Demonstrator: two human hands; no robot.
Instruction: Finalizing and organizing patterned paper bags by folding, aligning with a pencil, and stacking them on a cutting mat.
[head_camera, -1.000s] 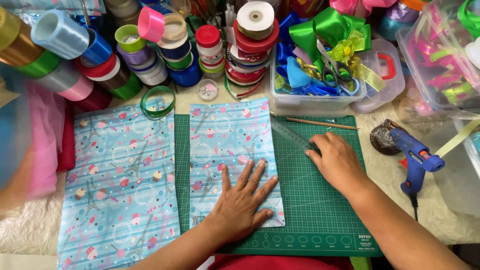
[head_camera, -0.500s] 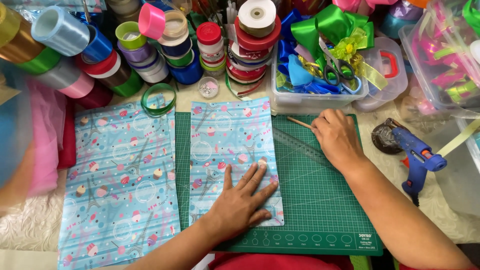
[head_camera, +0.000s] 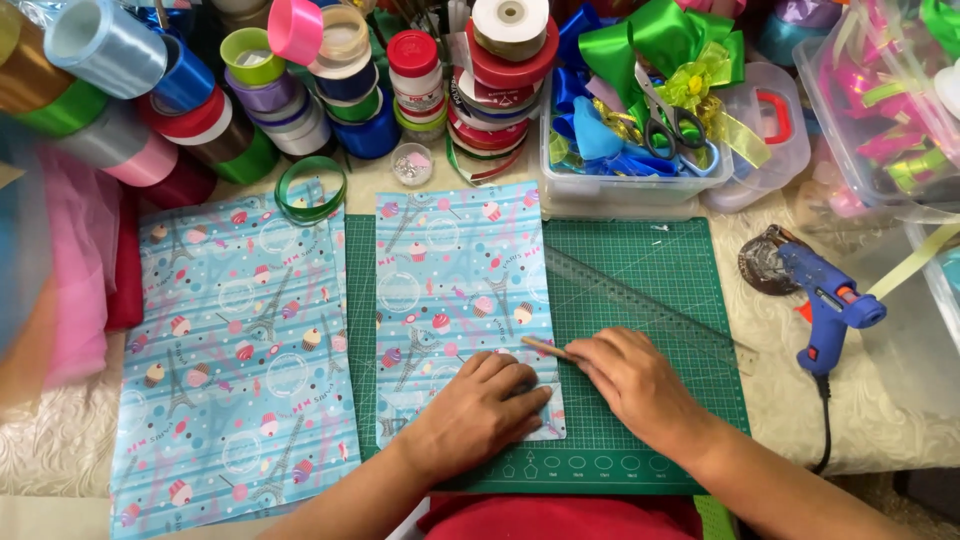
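A light blue patterned paper sheet (head_camera: 455, 280) lies on a green cutting mat (head_camera: 640, 270). My left hand (head_camera: 480, 410) presses flat on the sheet's lower right corner. My right hand (head_camera: 630, 380) rests on the mat beside it and holds a thin wooden pencil (head_camera: 545, 347) whose tip touches the sheet's right edge. A clear plastic ruler (head_camera: 640, 305) lies slanted on the mat just above my right hand.
A larger piece of the same paper (head_camera: 230, 350) lies left of the mat. Several ribbon spools (head_camera: 300, 90) crowd the back. A clear box (head_camera: 625, 185) holds bows and scissors (head_camera: 670, 120). A blue glue gun (head_camera: 830, 300) rests at right. Pink mesh fabric (head_camera: 70, 280) sits at far left.
My right hand came down from the mat's upper right to the sheet's lower right edge, now holding the pencil. My left hand curled and shifted slightly right on the sheet.
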